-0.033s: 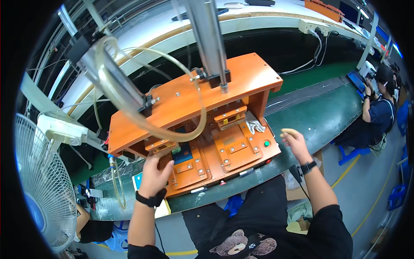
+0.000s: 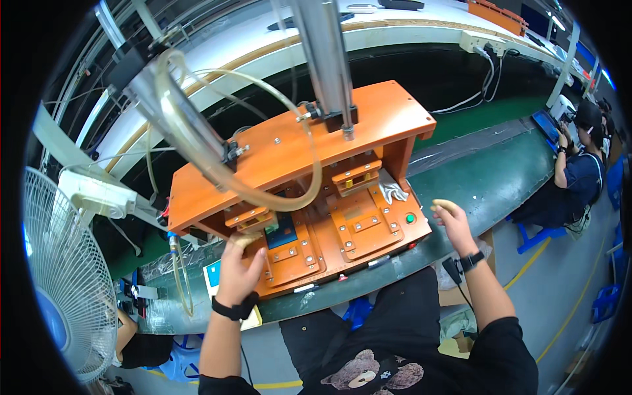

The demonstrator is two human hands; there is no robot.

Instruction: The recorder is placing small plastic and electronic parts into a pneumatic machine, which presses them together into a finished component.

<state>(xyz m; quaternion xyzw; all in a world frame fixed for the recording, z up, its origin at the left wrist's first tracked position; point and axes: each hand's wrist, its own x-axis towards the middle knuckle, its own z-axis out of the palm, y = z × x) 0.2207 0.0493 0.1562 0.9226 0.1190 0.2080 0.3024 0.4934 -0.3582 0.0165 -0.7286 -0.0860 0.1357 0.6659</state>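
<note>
An orange two-station press fixture (image 2: 299,155) stands before me on the green bench. At its left front corner is my left hand (image 2: 238,273), thumb spread from the fingers, which reach beside the left nest under the press head; nothing shows in its grip. A dark blue flat piece (image 2: 283,235) lies in that left nest, partly hidden by the frame above. My right hand (image 2: 453,222) hovers off the fixture's right side, near the green button (image 2: 410,218), fingers loosely bent and apart. Tan covers show on some fingertips. The right nest (image 2: 361,227) carries orange blocks and screws.
Two air cylinders with a looping clear hose (image 2: 243,191) rise over the fixture. A crumpled grey-white cloth (image 2: 394,192) lies at its right inside. A white fan (image 2: 69,283) stands at left. A person (image 2: 579,151) sits at the bench at far right.
My left fingers have drawn back slightly, away from the blue piece. The whole view has shifted a little; the right hand keeps its place near the fixture.
</note>
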